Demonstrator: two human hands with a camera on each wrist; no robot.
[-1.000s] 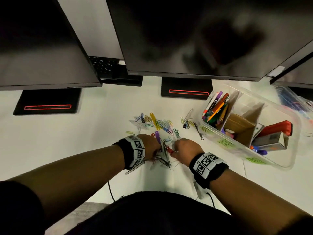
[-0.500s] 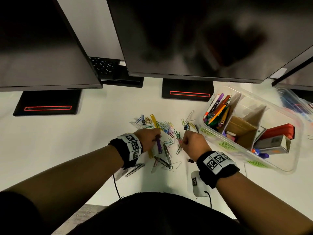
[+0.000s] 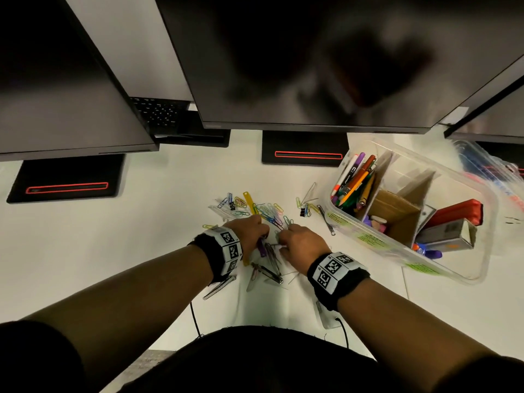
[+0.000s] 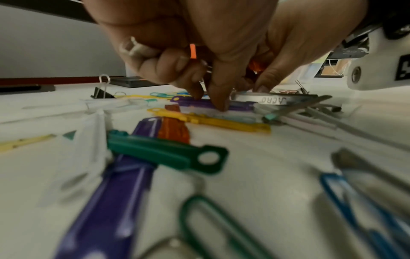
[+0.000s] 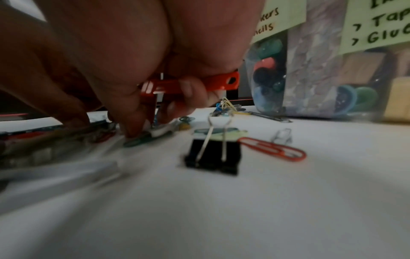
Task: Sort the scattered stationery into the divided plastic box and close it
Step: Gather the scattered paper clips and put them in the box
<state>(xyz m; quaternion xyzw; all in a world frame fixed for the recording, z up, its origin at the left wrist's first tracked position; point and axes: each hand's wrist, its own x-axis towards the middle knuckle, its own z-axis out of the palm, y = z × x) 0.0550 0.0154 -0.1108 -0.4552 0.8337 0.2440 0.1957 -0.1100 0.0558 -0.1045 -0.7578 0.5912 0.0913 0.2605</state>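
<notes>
Coloured paper clips (image 3: 269, 211) and plastic fastener strips lie scattered mid-desk. My left hand (image 3: 262, 235) and right hand (image 3: 283, 236) meet over the near end of that pile. A small orange clip (image 4: 192, 51) is pinched in my left hand (image 4: 208, 98), whose fingertips touch a purple strip (image 4: 199, 103). My right hand (image 5: 142, 126) curls round a red fastener strip (image 5: 213, 84) while its fingertips press a green clip on the desk. The clear divided box (image 3: 453, 275) stands open at the right, holding pens (image 3: 354, 180), cardboard dividers and a red stapler (image 3: 456, 212).
Two dark monitors overhang the back of the desk, with black bases (image 3: 304, 148) below them. A black binder clip (image 5: 213, 157) and a red paper clip (image 5: 272, 149) lie near my right hand. A clear plastic piece (image 3: 482, 165) sits beyond the box. Cables (image 3: 195, 319) hang at the front edge.
Both hands have shifted a little farther into the pile. My right hand swung out toward the box side, then came back left beside my left hand.
</notes>
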